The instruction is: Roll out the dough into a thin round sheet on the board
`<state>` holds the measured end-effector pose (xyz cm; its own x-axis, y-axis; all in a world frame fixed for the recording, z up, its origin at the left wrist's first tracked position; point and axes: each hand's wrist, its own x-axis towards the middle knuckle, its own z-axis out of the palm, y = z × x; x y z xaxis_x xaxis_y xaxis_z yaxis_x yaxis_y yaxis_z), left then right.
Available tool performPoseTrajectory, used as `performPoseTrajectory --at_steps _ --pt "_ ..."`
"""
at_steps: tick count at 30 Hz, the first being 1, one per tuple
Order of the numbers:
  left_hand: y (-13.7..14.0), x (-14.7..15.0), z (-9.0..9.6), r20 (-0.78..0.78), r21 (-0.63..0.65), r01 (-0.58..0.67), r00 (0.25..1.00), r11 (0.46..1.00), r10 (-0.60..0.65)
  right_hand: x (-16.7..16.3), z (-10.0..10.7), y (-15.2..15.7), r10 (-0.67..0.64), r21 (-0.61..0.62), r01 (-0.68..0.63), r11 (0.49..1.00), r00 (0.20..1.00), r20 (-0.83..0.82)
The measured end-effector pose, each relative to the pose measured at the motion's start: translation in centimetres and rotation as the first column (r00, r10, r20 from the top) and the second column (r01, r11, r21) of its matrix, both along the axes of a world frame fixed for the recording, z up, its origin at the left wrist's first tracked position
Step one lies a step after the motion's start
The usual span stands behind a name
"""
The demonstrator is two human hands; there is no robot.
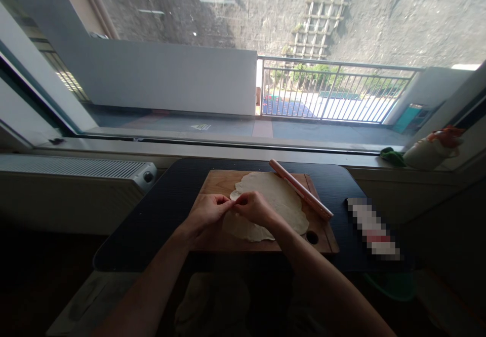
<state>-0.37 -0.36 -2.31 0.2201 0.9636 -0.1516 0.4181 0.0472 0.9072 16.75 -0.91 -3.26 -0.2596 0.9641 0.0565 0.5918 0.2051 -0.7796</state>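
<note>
A flat, rolled-out sheet of dough (281,200) with an uneven rim lies on a wooden cutting board (214,182). At the sheet's left edge, my left hand (208,209) pinches the dough between thumb and fingers. Right beside it, fingertips nearly meeting, my right hand (253,207) pinches the same edge. My right hand and forearm cover part of the sheet. A pinkish rolling pin (301,190) rests slantwise across the board's right side, along the dough's upper right edge, and neither hand touches it.
The board lies on a dark table (144,225) by a window. A pixelated flat object (374,229) lies at the table's right. A radiator (76,172) stands to the left. On the sill at right sit a pale figurine (429,152) and a green item (393,156).
</note>
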Motion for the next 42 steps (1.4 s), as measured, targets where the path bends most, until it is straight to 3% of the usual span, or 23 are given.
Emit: performPoseTrajectory --at_steps 8,12,15,23,26,29,33,39,42 --pt "0.4 0.4 -0.7 -0.098 0.078 -0.069 0.992 0.995 0.076 0.3 1.2 -0.6 -0.139 0.143 0.104 0.984 0.957 0.257" --pt "0.4 0.3 -0.4 -0.154 0.031 -0.010 0.988 0.999 0.014 0.4 1.1 -0.5 -0.136 0.107 0.112 0.988 0.956 0.259" --pt "0.1 0.1 -0.3 -0.204 0.091 0.048 0.979 0.995 -0.028 0.3 1.3 -0.5 -0.080 0.038 0.073 0.997 0.972 0.221" --pt "-0.4 -0.3 -0.4 -0.337 0.207 -0.027 0.937 0.978 0.097 -0.6 1.8 -0.5 -0.187 0.105 0.155 0.982 0.857 0.481" --pt "-0.4 -0.4 -0.2 -0.402 0.235 -0.016 0.909 0.972 0.112 -0.2 1.9 -0.4 -0.156 0.094 0.127 0.987 0.866 0.475" --pt "-0.7 -0.3 0.0 -0.397 0.352 0.011 0.907 0.936 0.139 0.7 2.1 -0.6 -0.099 0.082 0.073 0.994 0.918 0.384" --pt "-1.5 0.0 -0.1 -0.399 0.489 0.151 0.915 0.859 0.066 1.2 1.6 -1.0 -0.066 0.198 -0.005 0.980 0.935 0.349" --pt "-1.6 -0.3 -0.8 -0.539 0.547 0.277 0.839 0.790 0.079 -0.1 0.8 -1.0 -0.124 0.245 0.016 0.969 0.893 0.432" --pt "-1.5 -0.8 -1.1 -0.571 0.560 0.292 0.814 0.775 0.106 0.0 1.1 -1.1 -0.067 0.264 -0.072 0.962 0.873 0.484"
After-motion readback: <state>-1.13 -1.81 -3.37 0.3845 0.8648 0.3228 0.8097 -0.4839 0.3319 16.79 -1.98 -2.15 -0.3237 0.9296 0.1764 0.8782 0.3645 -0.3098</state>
